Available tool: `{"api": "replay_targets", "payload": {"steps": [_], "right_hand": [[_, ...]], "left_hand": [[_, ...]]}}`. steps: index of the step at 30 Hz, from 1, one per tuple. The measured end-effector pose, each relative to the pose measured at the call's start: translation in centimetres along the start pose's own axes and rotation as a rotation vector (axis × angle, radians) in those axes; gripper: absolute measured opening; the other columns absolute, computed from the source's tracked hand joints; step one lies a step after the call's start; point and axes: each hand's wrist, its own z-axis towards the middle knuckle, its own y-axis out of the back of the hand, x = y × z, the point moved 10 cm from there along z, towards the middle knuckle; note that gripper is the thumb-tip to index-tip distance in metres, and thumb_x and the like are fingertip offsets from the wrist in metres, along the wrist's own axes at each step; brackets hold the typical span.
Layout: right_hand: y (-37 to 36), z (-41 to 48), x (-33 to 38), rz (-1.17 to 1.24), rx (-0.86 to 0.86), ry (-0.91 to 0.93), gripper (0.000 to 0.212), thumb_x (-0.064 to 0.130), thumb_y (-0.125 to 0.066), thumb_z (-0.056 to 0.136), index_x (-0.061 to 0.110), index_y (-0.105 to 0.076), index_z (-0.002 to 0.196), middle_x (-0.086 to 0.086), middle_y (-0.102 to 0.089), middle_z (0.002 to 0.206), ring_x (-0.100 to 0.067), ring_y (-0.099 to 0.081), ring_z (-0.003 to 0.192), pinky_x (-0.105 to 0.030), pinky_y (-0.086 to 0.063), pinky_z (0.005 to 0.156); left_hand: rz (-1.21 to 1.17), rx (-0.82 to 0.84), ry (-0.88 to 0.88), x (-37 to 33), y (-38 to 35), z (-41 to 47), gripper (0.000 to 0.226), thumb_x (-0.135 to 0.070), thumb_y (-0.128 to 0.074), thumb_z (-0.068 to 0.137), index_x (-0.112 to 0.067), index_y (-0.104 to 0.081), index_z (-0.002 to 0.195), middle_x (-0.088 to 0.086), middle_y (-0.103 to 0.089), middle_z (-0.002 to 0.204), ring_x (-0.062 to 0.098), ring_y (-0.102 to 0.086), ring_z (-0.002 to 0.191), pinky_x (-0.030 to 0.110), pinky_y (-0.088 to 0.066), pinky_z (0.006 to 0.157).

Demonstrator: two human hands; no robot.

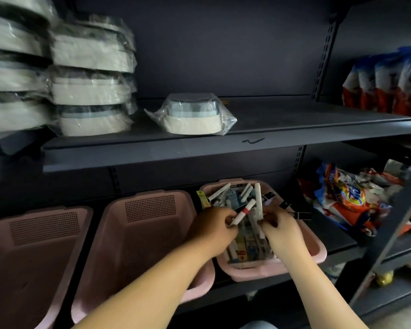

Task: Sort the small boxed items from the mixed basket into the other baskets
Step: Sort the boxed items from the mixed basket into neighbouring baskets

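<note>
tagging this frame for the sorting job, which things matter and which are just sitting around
Job: mixed basket, middle pink basket, left pink basket, red-banded box in left hand, white box in right hand.
Lying about: wrapped containers on upper shelf, detergent bags at right.

the mixed basket (259,273) sits on the lower shelf (339,243) with small boxes (244,193) in it. left of it stands a second basket (150,210), then a third basket (43,224); right of it, bags (347,198); above it, wrapped containers (190,115).
</note>
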Motion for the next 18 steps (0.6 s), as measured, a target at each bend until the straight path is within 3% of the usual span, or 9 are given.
{"api": "replay_targets", "payload": {"steps": [4, 8, 12, 18], "right_hand": [[-3.3, 0.3, 2.3, -0.043, 0.093, 0.086, 0.026, 0.009, -0.063, 0.091, 0.035, -0.063, 0.094, 0.011, -0.067, 0.082, -0.013, -0.06, 0.067, -0.016, -0.041, 0.051], [-7.8, 0.1, 5.0, -0.08, 0.202, 0.15, 0.027, 0.011, -0.065, 0.089, 0.038, -0.061, 0.089, 0.015, -0.065, 0.087, -0.012, -0.063, 0.08, -0.021, -0.045, 0.062], [-12.7, -0.6, 6.8, -0.148, 0.323, 0.171, 0.011, 0.016, -0.062, 0.087, 0.028, -0.064, 0.087, 0.005, -0.068, 0.084, -0.016, -0.064, 0.08, -0.026, -0.043, 0.062], [-16.1, -0.9, 8.4, -0.368, 0.402, 0.262, 0.006, 0.016, -0.056, 0.091, 0.022, -0.056, 0.09, 0.003, -0.062, 0.079, -0.012, -0.057, 0.067, -0.032, -0.043, 0.057]], "left_hand": [[0.045, 0.007, -0.019, 3.7, 3.9, -0.5, 0.018, -0.025, -0.075, 0.089, -0.028, -0.079, 0.106, -0.008, -0.078, 0.098, 0.011, -0.071, 0.091, 0.037, -0.058, 0.081], [0.127, 0.073, 0.06, 8.8, 7.7, -2.4, 0.017, -0.024, -0.076, 0.092, -0.029, -0.078, 0.107, -0.011, -0.076, 0.1, 0.008, -0.068, 0.093, 0.032, -0.056, 0.086], [0.317, 0.172, 0.151, 13.7, 9.3, -5.1, 0.01, -0.024, -0.072, 0.093, -0.034, -0.071, 0.091, -0.016, -0.066, 0.088, 0.005, -0.061, 0.083, 0.024, -0.045, 0.067], [0.501, 0.426, 0.21, 18.1, 7.3, -9.0, 0.028, -0.017, -0.065, 0.097, -0.035, -0.072, 0.118, -0.007, -0.064, 0.118, 0.014, -0.059, 0.101, 0.025, -0.044, 0.081]]}}
